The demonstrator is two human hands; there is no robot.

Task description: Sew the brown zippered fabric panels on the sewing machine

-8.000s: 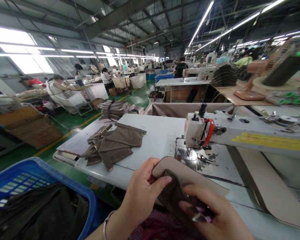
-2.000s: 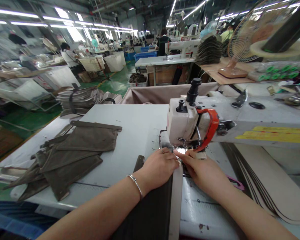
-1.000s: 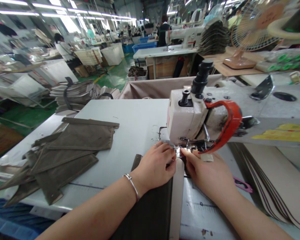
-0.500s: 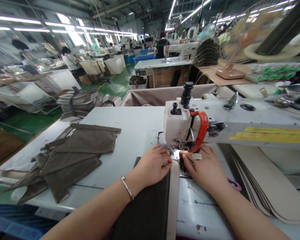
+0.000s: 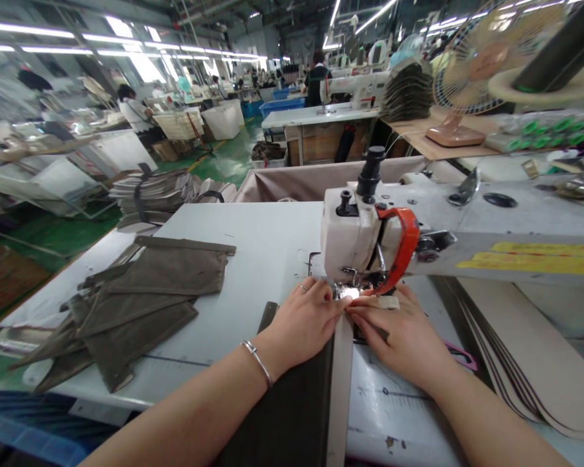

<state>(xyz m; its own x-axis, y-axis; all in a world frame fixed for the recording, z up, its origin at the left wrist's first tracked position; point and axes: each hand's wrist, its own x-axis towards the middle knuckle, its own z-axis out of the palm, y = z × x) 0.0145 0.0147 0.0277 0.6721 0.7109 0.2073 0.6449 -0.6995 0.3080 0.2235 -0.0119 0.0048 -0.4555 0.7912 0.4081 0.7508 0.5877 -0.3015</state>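
Observation:
A dark fabric panel with a pale strip along its right edge lies before me, its far end reaching the needle area of the white sewing machine. My left hand rests over the panel, fingers curled and thumb at the strip's far end. Against that same end, from the right, my right hand presses its fingertips together; a pale band wraps one finger. Both hands' fingertips nearly meet just below the lit presser foot. Exactly what the right fingers pinch is partly hidden.
Dark sewn fabric pieces lie piled on the left of the table. Stacked pale panels sit under the machine arm at right, near a pink-handled tool. An orange guard curves beside the needle. A fan stands behind.
My left fingers and thumb have shifted right toward the needle. The right fingertips have come in against the strip's end, closing the gap between the hands. The view has turned slightly.

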